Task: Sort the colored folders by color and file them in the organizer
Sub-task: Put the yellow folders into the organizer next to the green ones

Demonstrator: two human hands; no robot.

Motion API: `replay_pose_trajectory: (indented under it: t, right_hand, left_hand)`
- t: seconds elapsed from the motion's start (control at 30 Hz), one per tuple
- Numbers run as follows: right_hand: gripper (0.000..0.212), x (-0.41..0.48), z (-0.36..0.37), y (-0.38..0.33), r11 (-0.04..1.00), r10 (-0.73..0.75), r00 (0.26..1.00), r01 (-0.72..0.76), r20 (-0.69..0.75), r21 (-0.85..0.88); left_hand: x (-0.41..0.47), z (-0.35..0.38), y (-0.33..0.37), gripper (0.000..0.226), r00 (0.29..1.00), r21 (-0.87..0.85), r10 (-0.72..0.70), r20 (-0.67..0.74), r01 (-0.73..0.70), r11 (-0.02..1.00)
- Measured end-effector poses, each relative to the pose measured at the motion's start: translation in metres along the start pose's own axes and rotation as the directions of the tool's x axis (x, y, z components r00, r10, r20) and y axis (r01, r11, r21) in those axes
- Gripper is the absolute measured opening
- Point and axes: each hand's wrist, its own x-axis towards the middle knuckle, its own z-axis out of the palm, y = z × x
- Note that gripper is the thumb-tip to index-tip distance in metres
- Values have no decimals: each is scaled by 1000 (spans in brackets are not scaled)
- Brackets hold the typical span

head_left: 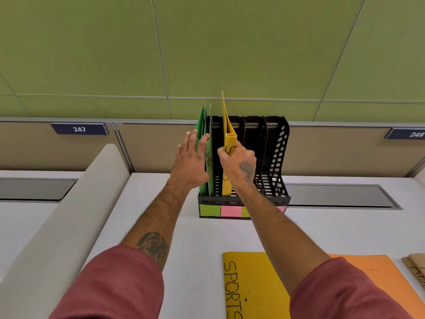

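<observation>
1. Folders: head view, one yellow folder (227, 125) sits partway down the second slot of the black organizer (277, 157) at 12 o'clock on the bench (184, 238). Top edge is well above the rack and its mouth gapes.
2. Right hand (239, 162): grip pinched on that yellow folder at its near edge. Left hand (189, 157): fingers spread flat against the green folders (203, 125) in the first slot, holding nothing.
3. To do it well, I'd say: keep the green stack pressed toward 9 o'clock, squeeze the yellow mouth closed, slide straight down until it seats on the base.
4. Risk, by my read: the open flap snags the divider or slips into the next slot.
5. Sticky labels (208, 210) on the rack's front: green under slot one, pink under slot two; text too small to read.
6. Not filed yet: yellow "SPORTS" folder (253, 286) at 5 o'clock, orange folder (372, 277) partly under the right sleeve, tan folder (416, 268) at the 4 o'clock edge.
7. Two right slots look empty.
</observation>
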Motion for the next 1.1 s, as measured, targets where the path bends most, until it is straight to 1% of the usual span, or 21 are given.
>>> replay_pose_trajectory:
  t: [0.27,0.43,0.57,0.63,0.67,0.73,0.83,0.97,1.03,1.1]
  right_hand:
    - [36,0,9,15,989,142,988,-139,63,-44]
    - [37,2,11,12,987,135,982,-123,128,-100]
    - [39,1,7,17,977,162,969,-130,187,-171]
    - [46,-1,3,20,970,178,959,-134,219,-201]
    - [53,-3,-1,22,966,187,955,-136,230,-219]
    - [72,-10,-9,25,956,190,949,-120,252,-269]
    - [88,-31,-21,36,948,138,945,-39,298,-316]
    - [94,-72,-41,60,939,112,920,25,375,-343]
    - [94,-95,-52,74,918,104,921,57,376,-393]
    - [94,-118,-64,89,898,108,924,68,367,-434]
  left_hand:
    - [1,3,1,114,1000,0,15,-10,-15,1000]
    - [1,3,0,113,1000,-10,15,-20,-15,1000]
    - [0,0,1,111,1000,-35,-8,-5,8,999]
    - [-1,-1,1,110,1000,-69,-25,4,25,997]
    - [-2,-2,2,110,1000,-81,-27,8,27,996]
    - [-7,-1,2,114,1000,-82,-21,1,21,996]
    - [-22,3,1,121,998,-61,-35,-45,33,998]
    - [-57,20,3,121,992,-104,-61,-114,49,993]
    - [-78,32,7,113,991,-118,-42,-126,27,993]
    - [-100,44,14,101,994,-111,-14,-106,2,994]
